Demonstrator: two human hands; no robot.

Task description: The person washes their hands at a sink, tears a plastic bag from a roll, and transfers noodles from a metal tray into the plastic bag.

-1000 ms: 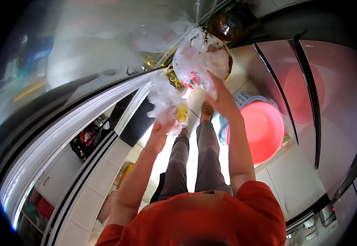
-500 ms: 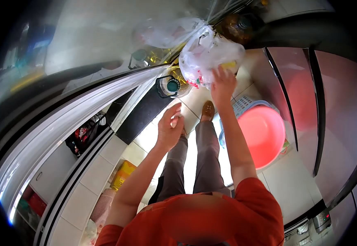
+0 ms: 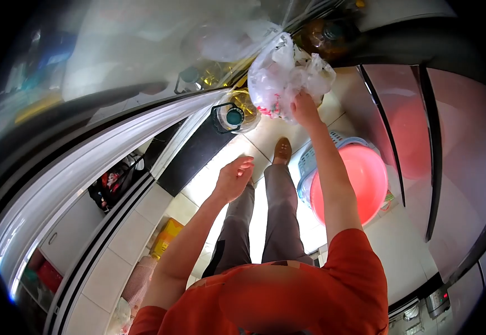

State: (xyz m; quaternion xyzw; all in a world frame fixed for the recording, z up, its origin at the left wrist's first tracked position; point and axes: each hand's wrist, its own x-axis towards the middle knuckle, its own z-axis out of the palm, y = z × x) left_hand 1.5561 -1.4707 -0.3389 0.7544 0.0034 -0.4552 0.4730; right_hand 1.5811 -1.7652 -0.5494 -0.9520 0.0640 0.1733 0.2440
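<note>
White plastic bag (image 3: 266, 75) with red print low on its side stands on the floor ahead of the person's feet, bulging, beyond both hands and nearer to the right one. A crumpled translucent bag (image 3: 319, 72) sits at its top on the right side, just past the right fingertips.

The right hand (image 3: 305, 109) reaches forward on a nearly straight arm, its fingers bent against the front of the bags; whether they pinch the plastic, I cannot tell. The left hand (image 3: 234, 178) hangs in the air closer to the body, well apart from the right hand and from both bags, with nothing in it and its fingers loosely curled, not closed together.

Between the left hand and the white bag, a clear jug (image 3: 247, 109) with a dark green cap and a handle stands just beside the bag, yellow showing within it. Behind the bags, to the right, is an amber bottle (image 3: 316, 42), dim in shadow. To the right of the person's legs, a pink basin (image 3: 360, 181) rests against a light blue plastic basket (image 3: 308, 162), partly beneath the right forearm in view.
</note>
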